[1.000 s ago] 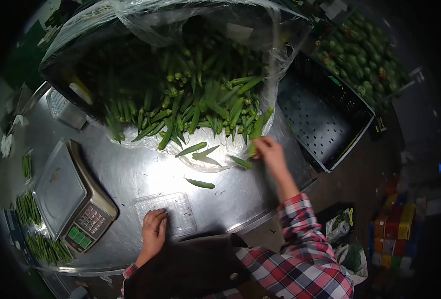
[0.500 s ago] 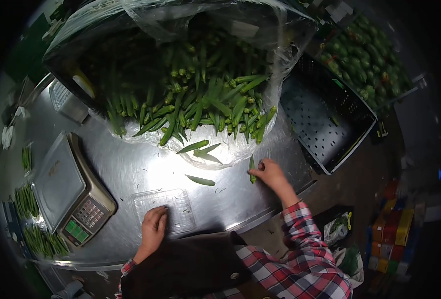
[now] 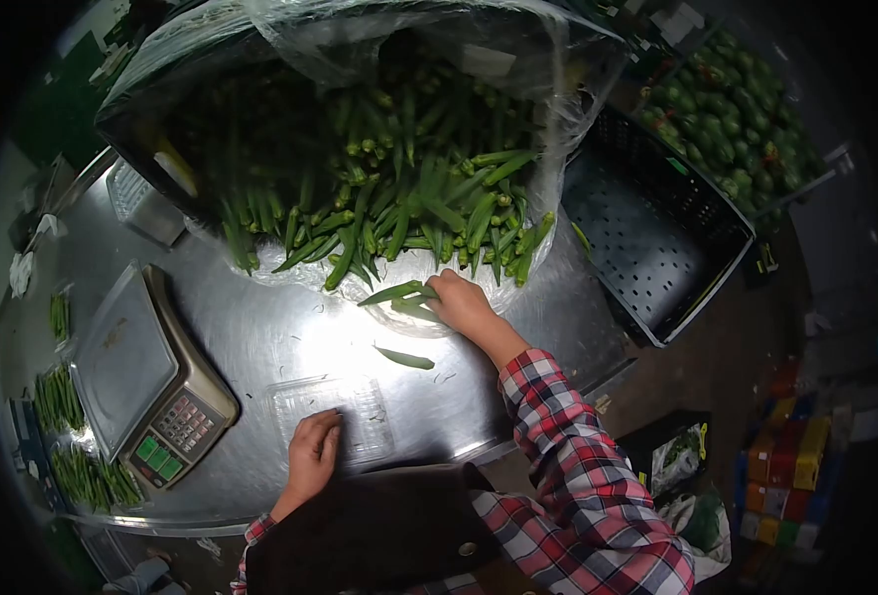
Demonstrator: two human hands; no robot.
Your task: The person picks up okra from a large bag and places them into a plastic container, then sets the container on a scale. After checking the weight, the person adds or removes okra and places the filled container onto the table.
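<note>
Dark apron: the apron (image 3: 389, 521) hides part of the near edge of the metal counter (image 3: 469, 392); the plaid sleeves are cut off below.
Left hand: the left hand (image 3: 312, 456) rests at the near left corner of the clear tray (image 3: 360, 421), fingers bent and side by side; whether they grip its rim I cannot tell.
Clear tray: flat on the counter, so see-through that its edges nearly vanish (I had to look twice).
Scale: to the left, the scale (image 3: 126, 362) has a lit green display, its digits too small to read; bundles of green pods (image 3: 59, 400) lie beyond its left side.
Loose pod: the single pod (image 3: 405, 358) lies past the tray.
Right hand: the right hand (image 3: 464, 302) has thumb and fingers closed on the stem end of the okra pod (image 3: 391, 294), covering it; another pod lies just beside.
Okra heap: the okra heap (image 3: 399, 213) spills over clear plastic (image 3: 310, 288), its back lost in shadow.
Black crate: right of the heap, the black crate (image 3: 647, 233) stands tilted in my view.
Far corner: rounded green produce (image 3: 737, 119), kind unclear.
</note>
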